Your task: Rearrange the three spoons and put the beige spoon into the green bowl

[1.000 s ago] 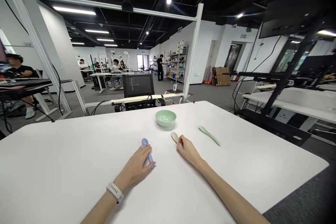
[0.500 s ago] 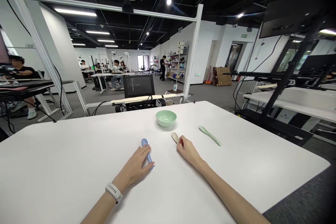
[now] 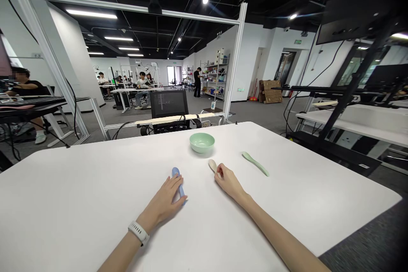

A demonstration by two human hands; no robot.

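Observation:
A blue spoon (image 3: pixel 181 191) lies on the white table with its bowl end pointing away from me. My left hand (image 3: pixel 163 200) rests over it, fingers stretched out and touching the spoon near its neck, the thumb apart by the end of the handle. With the fingers of my right hand (image 3: pixel 230 183) I pinch a beige spoon (image 3: pixel 212 165) by its handle, which is mostly hidden under the hand. Beyond the two hands stands a light green bowl (image 3: pixel 202 143). To the right of my right hand lies a green spoon (image 3: pixel 255 163), untouched.
The white table (image 3: pixel 79 195) has its far edge below a metal frame (image 3: pixel 236 63). Behind that edge stands a black office chair (image 3: pixel 168 104). On the right are a monitor stand (image 3: pixel 347 89) and another desk. Several people sit or stand farther off in the room.
Both hands and the spoons stay where they were on the table. The view has shifted only very slightly.

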